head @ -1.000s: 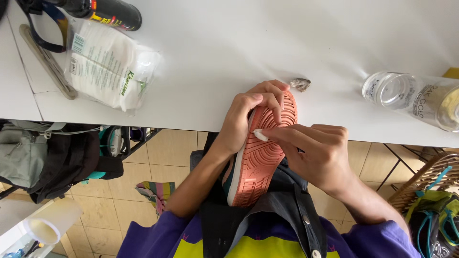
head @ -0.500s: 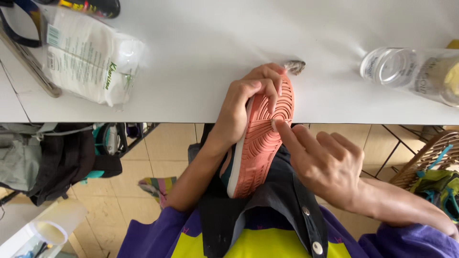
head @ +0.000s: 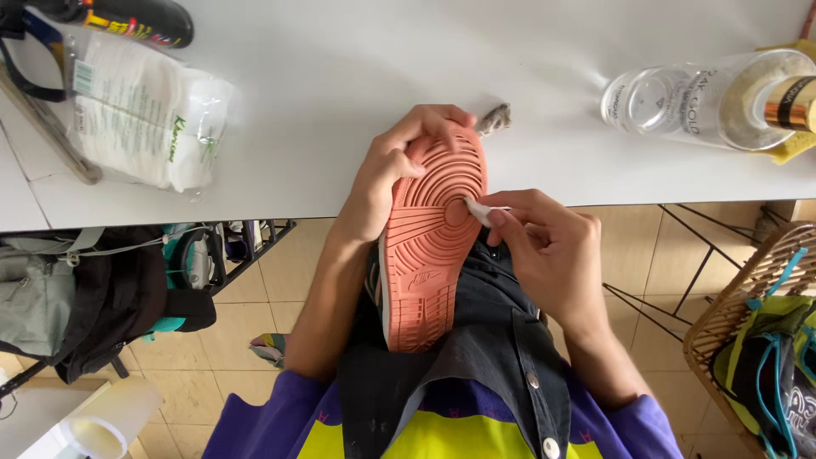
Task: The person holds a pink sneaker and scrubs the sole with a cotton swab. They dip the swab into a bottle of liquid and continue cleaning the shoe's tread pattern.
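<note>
Shoe [head: 429, 246], salmon sole up, lies at the white worktop's [head: 340, 102] near edge; left hand [head: 395, 170] fingers wrap its toe. Right hand [head: 548, 246] fingers pinch a white pad [head: 478, 210] against the sole.

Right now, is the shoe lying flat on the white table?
No. The left hand holds the shoe sole-up over the person's lap, only its toe reaching the white table edge.
</note>
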